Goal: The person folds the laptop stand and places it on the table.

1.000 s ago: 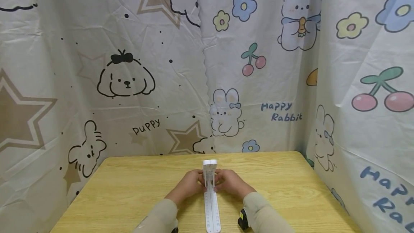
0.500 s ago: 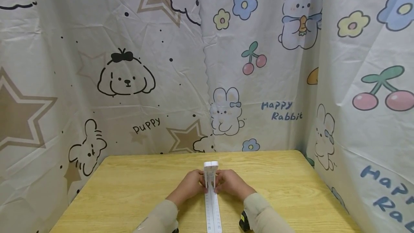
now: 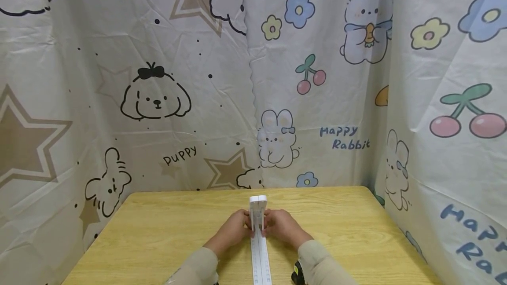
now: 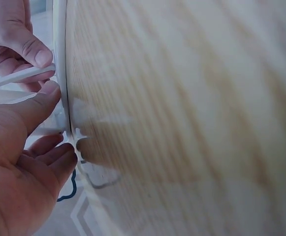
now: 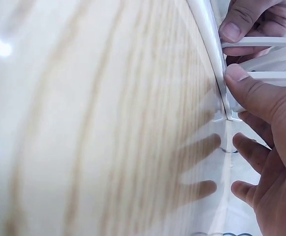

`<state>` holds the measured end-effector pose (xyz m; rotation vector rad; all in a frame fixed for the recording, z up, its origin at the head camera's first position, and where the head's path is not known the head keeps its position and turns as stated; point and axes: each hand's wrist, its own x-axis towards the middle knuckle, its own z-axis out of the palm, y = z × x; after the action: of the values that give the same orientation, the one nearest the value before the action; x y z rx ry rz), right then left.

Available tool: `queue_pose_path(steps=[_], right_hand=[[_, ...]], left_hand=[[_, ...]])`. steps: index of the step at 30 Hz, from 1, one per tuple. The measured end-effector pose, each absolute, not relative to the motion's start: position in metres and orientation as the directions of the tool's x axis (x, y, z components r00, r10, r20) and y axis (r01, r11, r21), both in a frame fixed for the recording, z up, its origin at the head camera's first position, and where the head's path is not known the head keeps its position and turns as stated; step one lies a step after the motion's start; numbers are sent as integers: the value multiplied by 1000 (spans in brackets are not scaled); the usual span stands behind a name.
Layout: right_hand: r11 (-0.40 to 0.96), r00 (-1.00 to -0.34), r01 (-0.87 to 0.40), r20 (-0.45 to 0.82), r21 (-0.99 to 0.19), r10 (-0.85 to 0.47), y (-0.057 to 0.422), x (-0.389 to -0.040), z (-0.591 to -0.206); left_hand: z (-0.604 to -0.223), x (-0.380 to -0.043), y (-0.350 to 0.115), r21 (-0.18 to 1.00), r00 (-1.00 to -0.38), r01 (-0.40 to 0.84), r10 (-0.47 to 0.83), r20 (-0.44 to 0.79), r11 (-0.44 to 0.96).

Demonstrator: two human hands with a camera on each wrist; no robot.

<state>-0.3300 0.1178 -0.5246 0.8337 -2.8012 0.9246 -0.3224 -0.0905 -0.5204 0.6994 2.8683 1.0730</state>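
A white plastic frame (image 3: 259,256), like a folding stand, has a long flat strip with rows of small marks and an upright part with two thin struts at its far end. My left hand (image 3: 233,231) pinches the left strut low down, thumb on the near side. On the other side my right hand (image 3: 286,230) holds the right strut between thumb and fingers. In the right wrist view, the slim white strut (image 5: 280,43) runs from the left thumb, and the right hand's (image 5: 285,132) outer fingers spread apart. The strip lies along the wooden table.
The wooden table (image 3: 158,232) ends at a far edge just beyond the frame. Behind it and at both sides hangs a printed curtain (image 3: 222,100). A black device (image 3: 298,272) sits at the right sleeve.
Both hands keep their hold on the white frame, with almost no movement. The head view shifts slightly up and down.
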Motion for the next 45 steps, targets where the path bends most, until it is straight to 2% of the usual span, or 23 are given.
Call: queue_pose_path(steps=[6,14,27,33,41,45], right_hand=[[668,-854,-517,270,-535,-445,118,-330,-530],[646,-861,-501,261,-575,-436,118,-334,-532],[588,-893,-417,192,-693,-407,119,-333,-528],[610,-909,-389,180,-690,-375,116,-333,-527],[634,-938,-329,163,-699,-307,115,-335,-525],[631,-945,-312,162,-711,-284,115,-336,-524]], left_hand=[[-524,-324,-90,584,-898,425,403,176,692],[-527,-324,-92,597,-892,447,376,249,666],[-527,-328,-95,712,-943,326,272,193,622],[-526,-328,-98,738,-962,265,221,160,620],[-522,-326,-99,760,-967,242,215,137,604],[-520,-326,-99,776,-959,271,229,167,569]])
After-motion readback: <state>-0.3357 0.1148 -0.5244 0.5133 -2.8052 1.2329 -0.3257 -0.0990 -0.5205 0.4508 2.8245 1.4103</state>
